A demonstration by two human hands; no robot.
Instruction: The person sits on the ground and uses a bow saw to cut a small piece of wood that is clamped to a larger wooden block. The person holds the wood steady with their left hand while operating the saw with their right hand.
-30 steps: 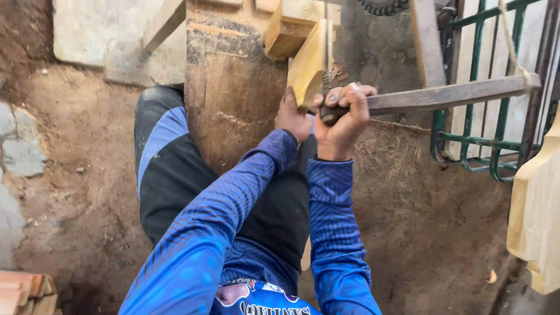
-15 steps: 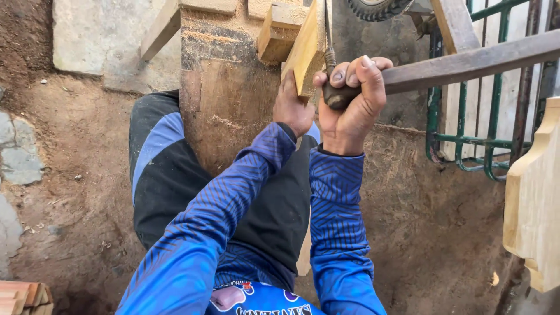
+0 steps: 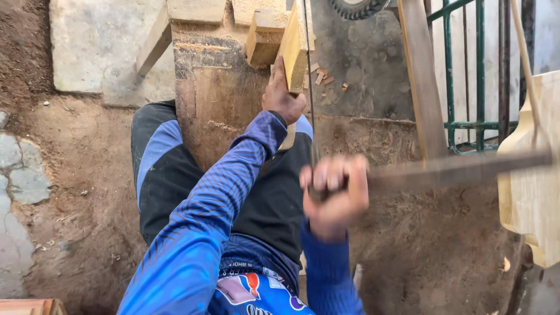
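Observation:
My left hand (image 3: pixel 283 96) presses a pale wooden piece (image 3: pixel 294 49) that stands on edge on top of a big log block (image 3: pixel 216 99). My right hand (image 3: pixel 335 195), blurred by motion, grips the handle of a frame saw. The saw's wooden bar (image 3: pixel 461 166) runs off to the right. Its thin blade (image 3: pixel 309 87) reaches up from my right hand along the right face of the pale piece. My legs in dark trousers straddle the log.
A short wooden block (image 3: pixel 265 38) lies on the log beside the piece. A plank (image 3: pixel 423 81) leans against a green metal gate (image 3: pixel 478 76). A carved pale wooden board (image 3: pixel 534 175) stands at the right edge. Around me is dirt ground, with a stone slab (image 3: pixel 99 46) at far left.
My right hand has pulled the saw back toward my body, from beside the wooden piece down to mid-frame. My left hand stays on the piece.

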